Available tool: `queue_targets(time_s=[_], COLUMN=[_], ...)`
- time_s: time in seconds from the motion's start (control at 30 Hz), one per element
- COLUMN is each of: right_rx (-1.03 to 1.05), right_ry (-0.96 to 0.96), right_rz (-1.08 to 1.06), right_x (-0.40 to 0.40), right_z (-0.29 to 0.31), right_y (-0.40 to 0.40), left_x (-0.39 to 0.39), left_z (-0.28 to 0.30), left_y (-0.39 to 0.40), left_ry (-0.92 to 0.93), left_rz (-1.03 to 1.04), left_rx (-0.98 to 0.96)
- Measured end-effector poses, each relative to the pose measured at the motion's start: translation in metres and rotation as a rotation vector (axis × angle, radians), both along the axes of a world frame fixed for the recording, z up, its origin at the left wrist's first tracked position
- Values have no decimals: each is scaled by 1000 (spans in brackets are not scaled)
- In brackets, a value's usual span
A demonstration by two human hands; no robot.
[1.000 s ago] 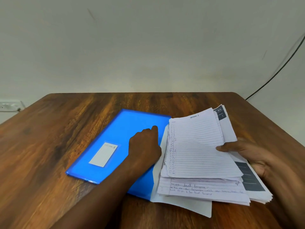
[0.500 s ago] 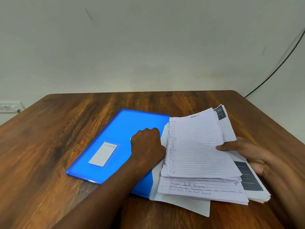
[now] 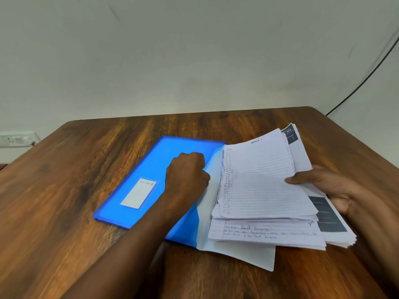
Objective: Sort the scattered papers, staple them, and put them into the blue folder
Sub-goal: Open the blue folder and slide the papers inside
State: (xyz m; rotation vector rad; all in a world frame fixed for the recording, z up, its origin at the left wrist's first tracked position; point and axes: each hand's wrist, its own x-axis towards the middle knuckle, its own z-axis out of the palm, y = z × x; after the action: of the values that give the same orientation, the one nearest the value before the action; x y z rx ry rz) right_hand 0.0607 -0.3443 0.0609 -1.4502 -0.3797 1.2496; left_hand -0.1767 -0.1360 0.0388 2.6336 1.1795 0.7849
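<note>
Between the hands sits the work: folder (image 3: 155,169) flat on the counter (image 3: 64,180), papers (image 3: 263,190) overlapping its right edge.

Left hand (image 3: 186,173) is on the folder, fingers curled at the edge nearest the papers. Looks like it's gripping or lifting the cover lip there, but the fingertips are hidden, so I can't tell whether it actually pinches the flap or just pins it down. Either way it anchors the folder so it won't slide.

Right hand (image 3: 323,188) clamps the far side of the papers, thumb on top of the lined sheet, fingers underneath. The top sheets bow upward, so it's carrying part of the stack, not just resting on it. Likely purpose: feed the bundle sideways toward the left hand and into the opening.

Stack is not squared: sheets fan out toward the person, one white sheet sticks out below the rest. No stapler or staple visible, so I can't say whether stapling is done.

Judgement: insertion step, barely begun. Risk: loose fanned edges snag on the folder lip.
</note>
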Motion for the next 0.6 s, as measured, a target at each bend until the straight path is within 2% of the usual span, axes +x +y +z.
queue_targets(time_s=[0.17, 0.6], right_rx=[21, 123], right_ry=[-14, -160], right_rz=[-31, -312], right_x=[-14, -69], right_z=[5, -1], right_y=[7, 28], left_x=[-11, -39], left_z=[11, 24], left_y=[5, 15], left_ry=[-70, -114], left_rz=[-20, -182], left_rx=[29, 120])
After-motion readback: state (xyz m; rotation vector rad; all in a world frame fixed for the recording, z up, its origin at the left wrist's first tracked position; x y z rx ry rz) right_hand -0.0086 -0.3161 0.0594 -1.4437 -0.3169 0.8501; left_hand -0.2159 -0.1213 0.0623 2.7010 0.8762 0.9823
